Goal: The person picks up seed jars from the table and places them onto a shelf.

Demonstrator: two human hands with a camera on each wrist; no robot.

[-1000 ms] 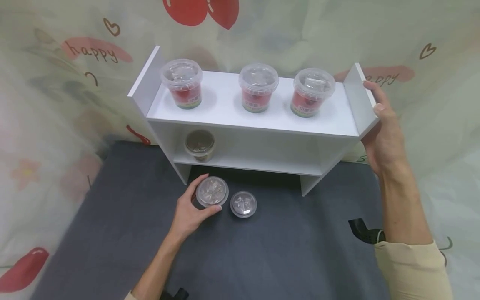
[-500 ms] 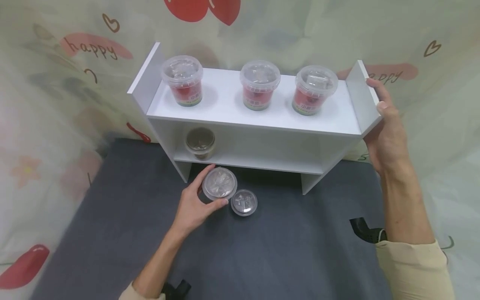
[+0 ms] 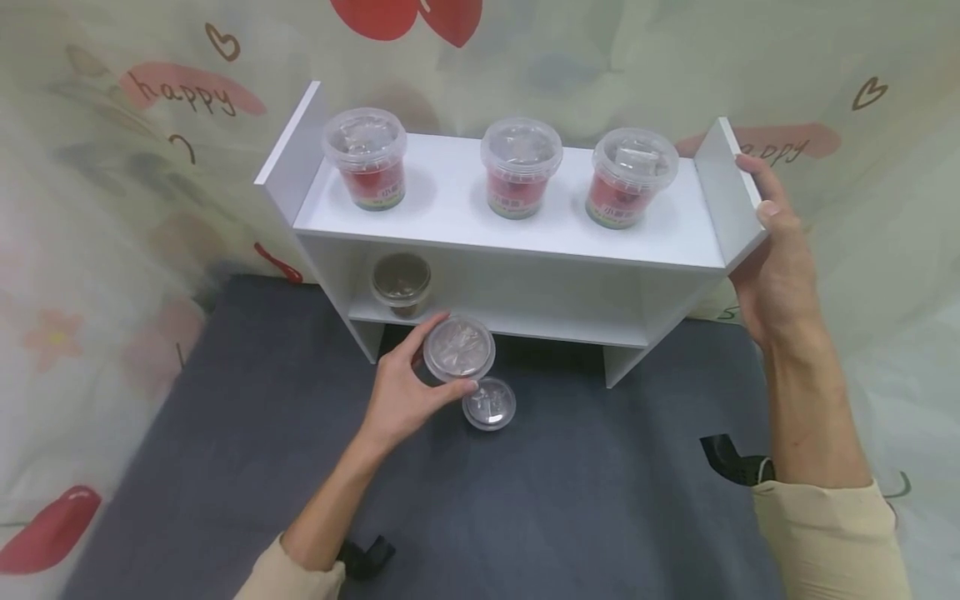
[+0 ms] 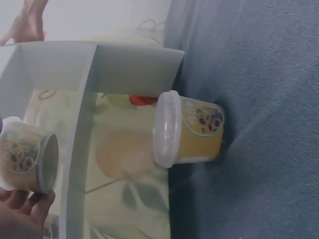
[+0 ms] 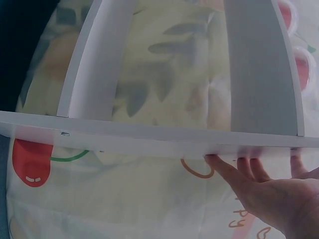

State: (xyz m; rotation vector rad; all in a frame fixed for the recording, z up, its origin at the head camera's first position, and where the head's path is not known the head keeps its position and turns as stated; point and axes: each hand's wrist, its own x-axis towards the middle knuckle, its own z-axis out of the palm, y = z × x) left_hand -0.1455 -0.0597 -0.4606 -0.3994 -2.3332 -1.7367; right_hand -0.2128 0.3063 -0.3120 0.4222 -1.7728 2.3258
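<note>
My left hand grips a lidded clear plastic tub between thumb and fingers, raised in front of the lower board of a white shelf unit. In the left wrist view the held tub shows a printed picture on its side. A similar tub with yellowish contents stands on the dark cloth, partly behind the left thumb in the head view. My right hand rests on the shelf's right side panel. From the right wrist, its fairly straight fingertips press the panel's outer face.
Three lidded tubs with red contents, left, middle and right, stand on the top board. A brownish tub sits at the left of the lower board. Behind hangs a printed curtain.
The left hand has carried its tub to the right and up, toward the lower board. The right hand stays on the side panel. The view has shifted slightly.
</note>
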